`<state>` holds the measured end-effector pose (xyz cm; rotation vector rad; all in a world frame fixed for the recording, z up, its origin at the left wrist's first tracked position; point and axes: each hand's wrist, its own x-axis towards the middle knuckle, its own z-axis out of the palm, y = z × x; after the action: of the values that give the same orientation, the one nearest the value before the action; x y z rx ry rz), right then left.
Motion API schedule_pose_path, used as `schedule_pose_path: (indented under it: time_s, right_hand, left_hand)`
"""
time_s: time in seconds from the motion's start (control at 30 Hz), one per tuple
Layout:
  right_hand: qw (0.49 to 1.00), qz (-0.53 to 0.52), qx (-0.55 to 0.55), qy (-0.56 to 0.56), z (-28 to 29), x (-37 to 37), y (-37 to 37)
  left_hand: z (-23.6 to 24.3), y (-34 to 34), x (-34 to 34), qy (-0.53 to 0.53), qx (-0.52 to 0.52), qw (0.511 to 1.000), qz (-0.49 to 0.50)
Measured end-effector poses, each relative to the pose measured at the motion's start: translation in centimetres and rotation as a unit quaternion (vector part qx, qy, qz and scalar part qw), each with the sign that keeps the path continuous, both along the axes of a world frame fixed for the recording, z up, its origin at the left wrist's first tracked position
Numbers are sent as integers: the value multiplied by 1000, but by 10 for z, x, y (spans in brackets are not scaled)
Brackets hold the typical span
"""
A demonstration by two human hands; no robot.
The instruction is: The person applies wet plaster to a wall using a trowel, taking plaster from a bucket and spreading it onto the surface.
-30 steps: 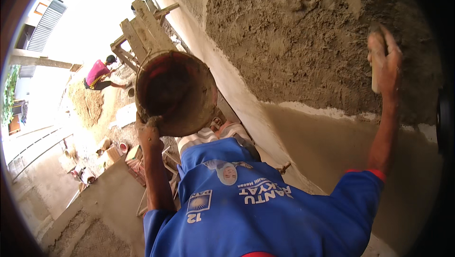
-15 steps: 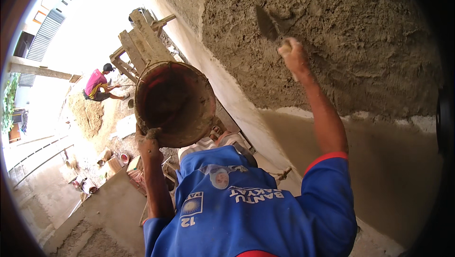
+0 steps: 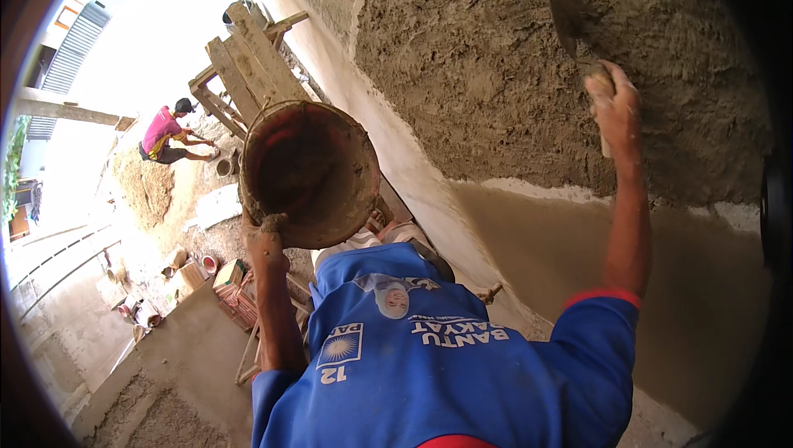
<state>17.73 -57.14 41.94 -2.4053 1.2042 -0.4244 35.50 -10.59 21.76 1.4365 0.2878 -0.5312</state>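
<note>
My left hand (image 3: pixel 266 241) grips the lower left rim of a mortar-caked bucket (image 3: pixel 357 163), which is tipped so its mouth faces me. Its inside is dark, and how much mortar it holds is hard to tell. Out to the right, my right hand (image 3: pixel 618 109) is closed round the handle of a trowel (image 3: pixel 565 20). The blade points up and left against rough, wet mortar (image 3: pixel 446 76) on the wall; motion blurs it, so contact is unclear.
A smooth grey band (image 3: pixel 578 258) of wall lies below the rough mortar. Beyond the bucket stands a wooden plank trestle (image 3: pixel 256 60). Further left a co-worker (image 3: pixel 163 134) bends beside a sand heap (image 3: pixel 142 188). Bricks (image 3: pixel 235 291) lie low on the left.
My right hand and the trowel have swept right and slightly down along the mortared wall. The bucket has shifted slightly up in view, still in my left hand. The co-worker has bent lower.
</note>
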Motion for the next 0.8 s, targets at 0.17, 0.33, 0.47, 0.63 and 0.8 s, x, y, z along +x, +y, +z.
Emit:
schedule_pose_path:
  time_s: [0.17, 0.33, 0.47, 0.63, 0.8]
  right_hand:
    - [965, 28, -248, 85, 41, -14, 30]
    - [966, 201, -92, 131, 25, 1, 97]
    - [906, 400, 108, 83, -1, 16, 128]
    - [858, 339, 375, 92, -83, 32, 84]
    - [993, 94, -13, -68, -73, -17, -6]
  left_hand:
    - [-3, 1, -1, 6, 9, 1000, 4]
    - [-15, 12, -7, 1, 5, 999, 40]
    - [-16, 31, -13, 15, 39, 998, 56]
    - [-25, 53, -20, -1, 76, 993, 86]
    - [-17, 49, -30, -12, 100, 993, 67]
